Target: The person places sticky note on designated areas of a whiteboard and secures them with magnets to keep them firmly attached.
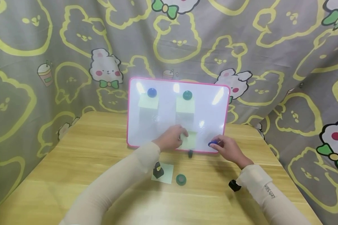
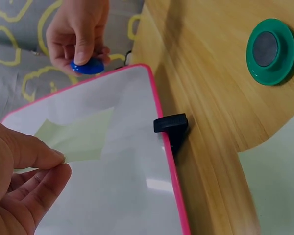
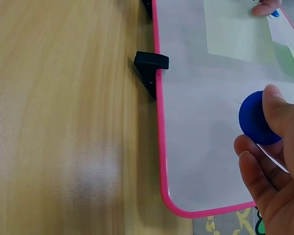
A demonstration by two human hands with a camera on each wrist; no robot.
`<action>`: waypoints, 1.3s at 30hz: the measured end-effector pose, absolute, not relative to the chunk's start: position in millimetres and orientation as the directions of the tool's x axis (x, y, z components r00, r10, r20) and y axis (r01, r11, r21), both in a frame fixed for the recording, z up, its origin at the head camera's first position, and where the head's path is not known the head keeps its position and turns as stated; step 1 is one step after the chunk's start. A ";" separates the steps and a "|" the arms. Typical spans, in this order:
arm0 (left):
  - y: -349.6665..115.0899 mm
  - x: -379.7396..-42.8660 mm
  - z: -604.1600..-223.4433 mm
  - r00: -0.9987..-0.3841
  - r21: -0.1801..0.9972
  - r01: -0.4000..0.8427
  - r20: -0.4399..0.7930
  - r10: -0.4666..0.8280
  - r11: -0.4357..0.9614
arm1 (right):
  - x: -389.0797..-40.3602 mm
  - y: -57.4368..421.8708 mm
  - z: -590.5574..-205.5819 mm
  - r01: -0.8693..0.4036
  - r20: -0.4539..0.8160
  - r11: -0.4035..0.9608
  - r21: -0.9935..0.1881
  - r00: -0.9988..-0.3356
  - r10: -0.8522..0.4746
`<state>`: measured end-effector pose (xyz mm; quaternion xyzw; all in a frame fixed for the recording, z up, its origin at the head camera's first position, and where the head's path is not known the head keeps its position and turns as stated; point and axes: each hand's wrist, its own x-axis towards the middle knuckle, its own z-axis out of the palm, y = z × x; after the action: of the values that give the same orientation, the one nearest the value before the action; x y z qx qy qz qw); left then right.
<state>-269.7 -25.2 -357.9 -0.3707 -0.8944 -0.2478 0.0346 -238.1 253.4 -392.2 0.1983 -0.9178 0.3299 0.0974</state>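
My left hand (image 1: 171, 137) pinches the edge of a pale green paper note (image 1: 190, 141) between thumb and fingers. The note lies over the lower part of a whiteboard (image 1: 133, 125) with a pink rim; in the left wrist view the note (image 2: 85, 137) looks slightly bent. To the right, my right hand (image 1: 229, 150) holds a round blue magnet (image 3: 257, 120) between thumb and fingers, close to the board's lower right corner. Higher on the board, a blue magnet (image 1: 152, 92) and a green magnet (image 1: 187, 95) each sit at the top of a similar note.
On the wooden table (image 1: 214, 200) lie a green magnet (image 2: 272, 51), dark disc facing up, and another pale note (image 1: 168, 175). A black foot (image 3: 149, 61) supports the board's lower edge. A patterned curtain (image 1: 140, 37) hangs behind.
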 end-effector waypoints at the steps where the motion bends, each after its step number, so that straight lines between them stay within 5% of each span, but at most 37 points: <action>1: -24.1 -269.6 -357.2 -0.727 0.421 0.676 0.243 0.643 0.605 | -238.4 253.4 -391.1 -0.425 0.308 0.705 -0.568 -0.904 -0.297; 39: 26.9 -278.9 -345.5 -0.751 0.413 0.650 0.225 0.620 0.638 | -255.9 250.1 -356.8 -0.405 0.342 0.719 -0.565 -0.908 -0.243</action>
<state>-278.9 26.9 -345.5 -0.3512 -0.9044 -0.2405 0.0307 -255.9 250.1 -356.8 0.1761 -0.9189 0.3311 0.1224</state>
